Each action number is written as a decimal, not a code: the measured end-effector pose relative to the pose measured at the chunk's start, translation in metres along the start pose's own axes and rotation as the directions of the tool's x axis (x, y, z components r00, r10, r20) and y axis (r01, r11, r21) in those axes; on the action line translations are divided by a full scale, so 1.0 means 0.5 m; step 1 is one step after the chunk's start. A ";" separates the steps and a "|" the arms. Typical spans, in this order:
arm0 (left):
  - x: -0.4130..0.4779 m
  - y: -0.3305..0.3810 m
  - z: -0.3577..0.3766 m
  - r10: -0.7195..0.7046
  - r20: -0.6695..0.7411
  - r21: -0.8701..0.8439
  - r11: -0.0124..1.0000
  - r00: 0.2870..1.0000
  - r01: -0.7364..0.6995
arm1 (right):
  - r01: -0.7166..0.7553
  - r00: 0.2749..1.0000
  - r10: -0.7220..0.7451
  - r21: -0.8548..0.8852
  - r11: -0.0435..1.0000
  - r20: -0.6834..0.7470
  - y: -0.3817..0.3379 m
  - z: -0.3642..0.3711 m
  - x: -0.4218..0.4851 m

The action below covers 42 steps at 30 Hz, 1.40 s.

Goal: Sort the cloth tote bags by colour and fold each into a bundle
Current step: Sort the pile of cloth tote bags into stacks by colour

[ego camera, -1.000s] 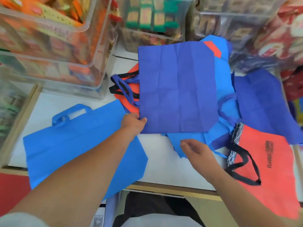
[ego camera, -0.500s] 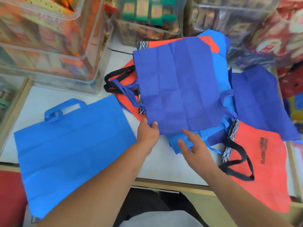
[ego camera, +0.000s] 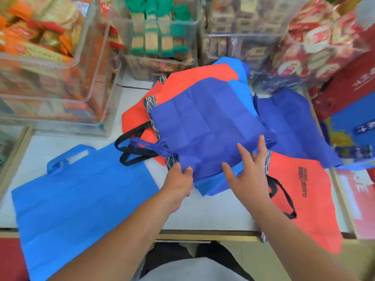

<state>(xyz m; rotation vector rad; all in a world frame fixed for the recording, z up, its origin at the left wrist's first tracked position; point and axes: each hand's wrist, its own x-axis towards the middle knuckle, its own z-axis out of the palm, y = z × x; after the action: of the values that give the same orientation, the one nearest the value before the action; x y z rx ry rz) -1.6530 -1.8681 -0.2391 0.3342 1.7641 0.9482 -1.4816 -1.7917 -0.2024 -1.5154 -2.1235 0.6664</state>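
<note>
The left hand (ego camera: 178, 181) grips the near left corner of the top dark blue bag (ego camera: 207, 126). The right hand (ego camera: 250, 173) lies on that same bag with fingers spread and straight, grasping nothing.

Count them: two dark blue in sight, the top one on the pile and a second dark blue bag (ego camera: 294, 122) lying off to the right. Light blue, two at least: a flat light blue bag (ego camera: 81, 199) spread out on the left, and light blue cloth (ego camera: 239, 92) poking out of the pile. Red: a printed red bag (ego camera: 312, 199) drooping over the near right edge, plus red cloth (ego camera: 194, 78) under the pile — how many there, I cannot tell.

Half a second ago the right hand hovered just short of the bag's near edge. Now it's up on the cloth, and the top bag has swung round, baring more red behind.

It's a white surface (ego camera: 213, 211) with a wooden rim, and clear bins (ego camera: 60, 78) of packaged snacks are stacked along the back.
</note>
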 end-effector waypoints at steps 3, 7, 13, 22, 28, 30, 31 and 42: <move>-0.013 0.029 0.053 0.181 0.039 0.078 0.980 0.983 -0.184 | 0.159 0.987 -0.155 -0.172 0.972 0.038 0.029 -0.040 0.046; -0.024 0.073 0.123 0.369 0.073 0.179 0.909 0.927 -0.376 | 0.159 0.985 -0.134 -0.261 0.952 0.111 0.108 -0.094 0.062; -0.001 0.086 0.248 0.394 -0.066 0.113 0.916 0.917 -0.386 | 0.239 0.967 -0.252 -0.244 0.940 -0.023 0.220 -0.195 0.052; 0.032 0.179 0.479 0.517 0.015 0.371 0.792 0.856 -0.484 | 0.138 0.985 -0.159 -0.263 0.955 -0.060 0.442 -0.284 0.079; 0.093 0.142 0.569 0.277 0.119 0.424 0.854 0.954 -0.301 | -0.171 0.937 0.274 -0.396 0.902 0.219 0.520 -0.267 0.112; 0.084 0.138 0.572 0.294 0.197 0.421 0.836 0.935 -0.351 | -0.118 0.949 0.197 -0.302 0.946 0.246 0.507 -0.248 0.117; 0.083 0.135 0.567 0.323 0.227 0.408 0.825 0.919 -0.391 | -0.070 0.947 0.144 -0.255 0.964 0.287 0.502 -0.231 0.123; 0.131 0.103 0.308 0.484 -0.063 0.607 0.713 0.873 -0.352 | -0.214 0.745 0.342 -0.281 0.936 0.573 0.547 -0.106 0.231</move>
<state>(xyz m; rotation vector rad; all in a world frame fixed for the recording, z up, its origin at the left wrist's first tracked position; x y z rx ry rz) -1.5536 -1.7267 -0.2649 1.1116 2.2202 0.7437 -1.2828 -1.5980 -0.3201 -1.9552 -2.5032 1.2358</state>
